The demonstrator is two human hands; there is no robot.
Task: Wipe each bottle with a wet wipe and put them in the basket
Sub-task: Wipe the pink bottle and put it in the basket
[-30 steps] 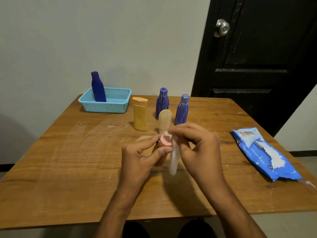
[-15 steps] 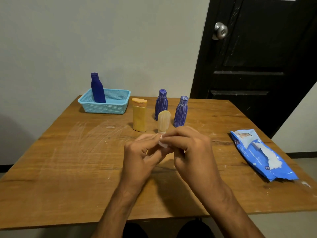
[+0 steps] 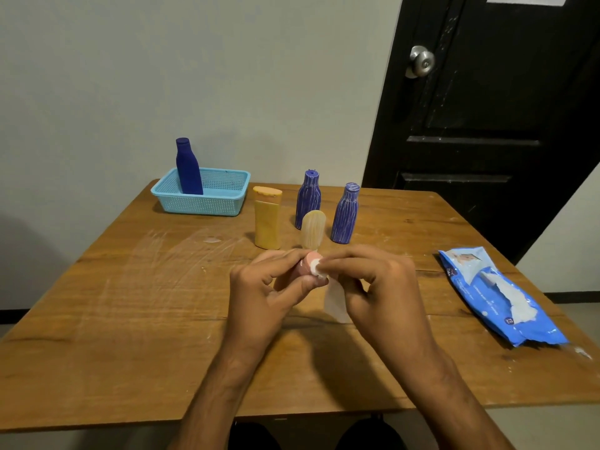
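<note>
My left hand (image 3: pixel 266 287) grips a small pink bottle (image 3: pixel 306 266) above the table's middle, its cap end pointing right. My right hand (image 3: pixel 373 287) pinches a white wet wipe (image 3: pixel 334 300) against that cap end, and the wipe's tail hangs below my fingers. Most of the pink bottle is hidden in my left hand. A dark blue bottle (image 3: pixel 188 167) stands upright in the light blue basket (image 3: pixel 207 203) at the back left. On the table stand a yellow bottle (image 3: pixel 267 219), two blue striped bottles (image 3: pixel 307 199) (image 3: pixel 345 214) and a cream bottle (image 3: pixel 313 228).
A blue pack of wet wipes (image 3: pixel 496 293) lies open on the wooden table (image 3: pixel 130 303) at the right. A black door (image 3: pixel 487 108) stands behind the table's right side. The grey wall runs along the table's far edge.
The pink cap, hidden between my fingers half a second ago, shows again, and the wipe's tail hangs below my right hand. Both hands stay together at the table's middle.
</note>
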